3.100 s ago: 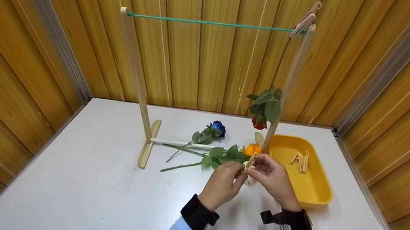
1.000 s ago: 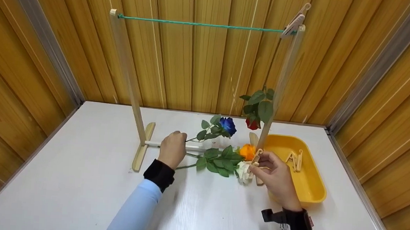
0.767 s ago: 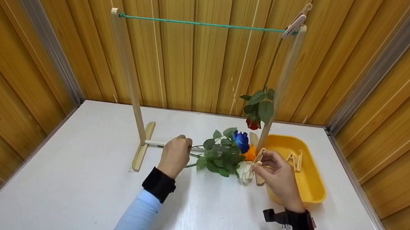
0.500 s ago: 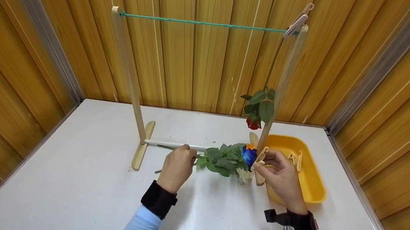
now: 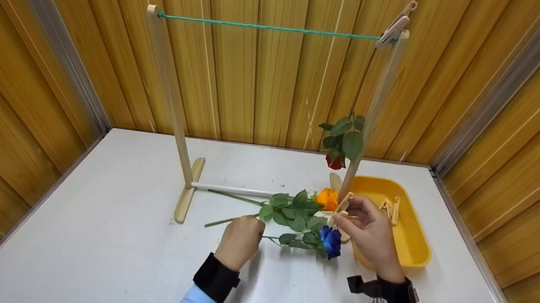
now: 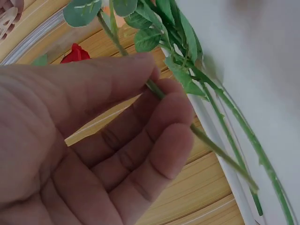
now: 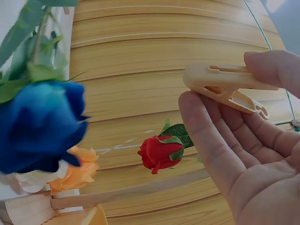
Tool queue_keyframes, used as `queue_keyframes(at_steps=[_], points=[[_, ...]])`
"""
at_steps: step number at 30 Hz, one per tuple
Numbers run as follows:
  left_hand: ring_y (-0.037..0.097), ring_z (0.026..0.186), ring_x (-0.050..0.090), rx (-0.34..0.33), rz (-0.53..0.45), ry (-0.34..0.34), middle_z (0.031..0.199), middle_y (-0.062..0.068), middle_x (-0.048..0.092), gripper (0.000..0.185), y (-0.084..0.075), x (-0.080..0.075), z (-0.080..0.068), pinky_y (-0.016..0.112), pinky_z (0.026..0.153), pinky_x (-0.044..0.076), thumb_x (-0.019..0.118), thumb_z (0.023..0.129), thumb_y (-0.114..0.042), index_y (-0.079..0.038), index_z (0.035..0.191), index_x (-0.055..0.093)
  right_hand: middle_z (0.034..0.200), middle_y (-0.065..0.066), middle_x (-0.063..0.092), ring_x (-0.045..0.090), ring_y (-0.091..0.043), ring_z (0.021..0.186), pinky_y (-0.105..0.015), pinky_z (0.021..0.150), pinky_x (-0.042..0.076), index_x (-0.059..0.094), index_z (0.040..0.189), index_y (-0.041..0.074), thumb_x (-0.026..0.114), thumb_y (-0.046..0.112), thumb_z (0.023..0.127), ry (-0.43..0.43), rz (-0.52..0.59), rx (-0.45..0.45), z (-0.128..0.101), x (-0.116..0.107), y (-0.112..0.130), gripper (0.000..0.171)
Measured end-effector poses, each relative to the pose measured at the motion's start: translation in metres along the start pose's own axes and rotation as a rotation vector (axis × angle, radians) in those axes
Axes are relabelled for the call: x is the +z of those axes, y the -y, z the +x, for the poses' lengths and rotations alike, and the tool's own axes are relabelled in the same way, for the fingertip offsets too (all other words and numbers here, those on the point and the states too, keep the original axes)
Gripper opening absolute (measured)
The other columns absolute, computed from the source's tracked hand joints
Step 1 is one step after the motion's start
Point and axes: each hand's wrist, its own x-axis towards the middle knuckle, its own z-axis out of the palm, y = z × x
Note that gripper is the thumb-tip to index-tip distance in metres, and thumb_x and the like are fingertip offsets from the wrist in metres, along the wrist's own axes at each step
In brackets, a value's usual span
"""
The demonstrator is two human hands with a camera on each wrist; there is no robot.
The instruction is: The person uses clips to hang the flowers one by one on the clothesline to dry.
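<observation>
My left hand (image 5: 240, 240) pinches the green stem (image 6: 154, 89) of a blue rose (image 5: 330, 241) between thumb and fingers, holding it just above the white table (image 5: 105, 244). Its bloom (image 7: 40, 124) hangs close by my right hand (image 5: 368, 230). That hand holds a beige clothespin (image 5: 343, 205) between thumb and fingertips; in the right wrist view the clothespin (image 7: 225, 86) juts past the fingertips. An orange rose (image 5: 327, 198) and a white one lie on the table behind the blue rose. A red rose (image 5: 335, 161) hangs head down from a clothespin (image 5: 396, 25) on the green line (image 5: 268, 27).
A wooden rack (image 5: 167, 98) with two uprights carries the green line. A yellow tray (image 5: 414, 247) at the right holds a few more clothespins (image 5: 390, 209). Wooden panel walls close in the table on three sides.
My left hand left the clothespin, took the blue rose by its stem behind the rack base and drew it forward and right, beside my right hand, which keeps the clothespin.
</observation>
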Motion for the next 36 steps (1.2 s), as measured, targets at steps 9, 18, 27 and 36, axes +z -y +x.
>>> queue_keyframes(at_steps=[9,18,27,36], points=[[0.024,0.057,0.065,0.002,0.086,0.035,0.062,0.008,0.065,0.026,-0.003,0.020,-0.005,0.036,0.048,0.052,0.070,0.070,0.015,-0.009,0.059,0.066,0.101,-0.021,0.067,0.071,-0.015,0.085,-0.024,0.076,0.060,0.062,0.116,-0.011,0.077,-0.012,0.085,0.039,0.018,0.062,0.001,0.012,-0.006,0.034],[0.026,0.060,0.065,-0.022,0.095,0.043,0.067,0.009,0.062,0.021,0.000,0.026,-0.008,0.036,0.052,0.054,0.069,0.070,0.016,-0.005,0.071,0.070,0.096,-0.015,0.068,0.069,-0.015,0.084,-0.021,0.075,0.059,0.064,0.114,-0.008,0.078,-0.010,0.084,0.058,-0.043,0.062,0.002,0.016,-0.012,0.033],[0.026,0.062,0.066,-0.040,0.098,0.026,0.073,0.010,0.064,0.016,-0.007,0.016,-0.006,0.036,0.054,0.055,0.076,0.067,0.009,-0.004,0.075,0.069,0.096,-0.015,0.068,0.069,-0.014,0.084,-0.021,0.075,0.059,0.064,0.114,-0.010,0.078,-0.010,0.084,0.072,-0.050,0.052,0.002,0.017,-0.013,0.033],[0.019,0.054,0.060,-0.072,-0.105,0.153,0.060,0.006,0.062,0.024,-0.020,0.013,-0.005,0.033,0.047,0.047,0.075,0.080,0.000,-0.009,0.066,0.058,0.095,-0.013,0.068,0.069,-0.014,0.083,-0.021,0.076,0.059,0.066,0.111,-0.005,0.079,-0.008,0.084,0.079,-0.074,0.028,0.002,0.019,-0.013,0.031]])
